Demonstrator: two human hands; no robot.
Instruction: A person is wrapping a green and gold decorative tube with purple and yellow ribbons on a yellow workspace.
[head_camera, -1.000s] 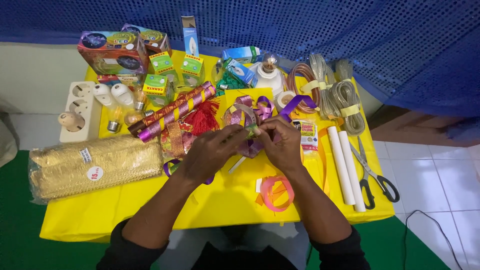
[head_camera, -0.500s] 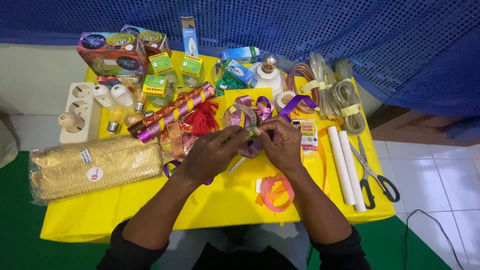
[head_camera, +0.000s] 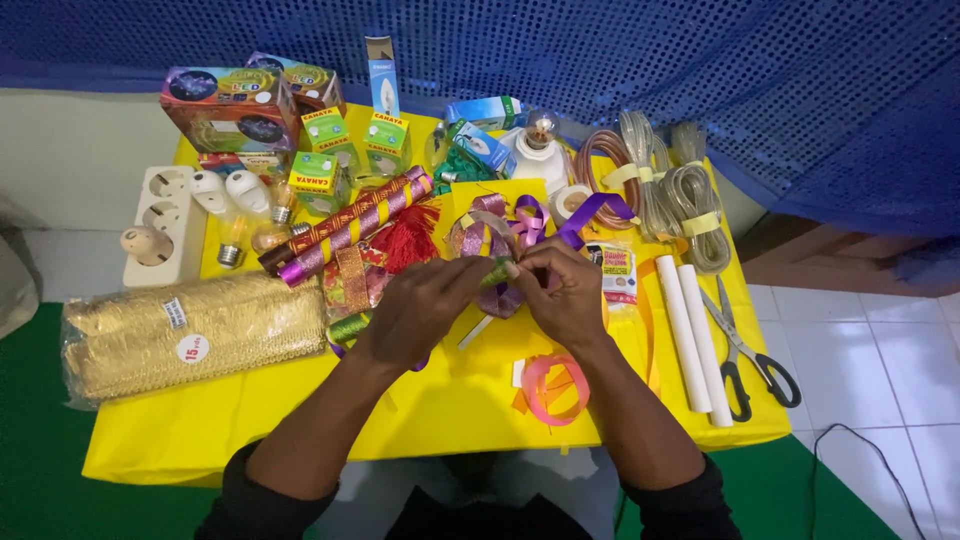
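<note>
Nothing has shifted: both hands, left hand (head_camera: 425, 305) and right hand (head_camera: 565, 295), pinch a green ribbon piece (head_camera: 497, 272); it may slip, grip apparently slight.

Two bare forearms reach forward from bottom of view, dark sleeves pushed up near elbows, converging toward centre. Left hand (head_camera: 425, 305) lies palm down, knuckles up, fingers curled, thumb and forefinger pinched together at tip. Right hand (head_camera: 562, 295) faces it, back of hand toward camera, fingers bent inward, fingertips (head_camera: 518, 268) meeting those of left hand. Hands touch at fingertips; wrists well apart.
</note>
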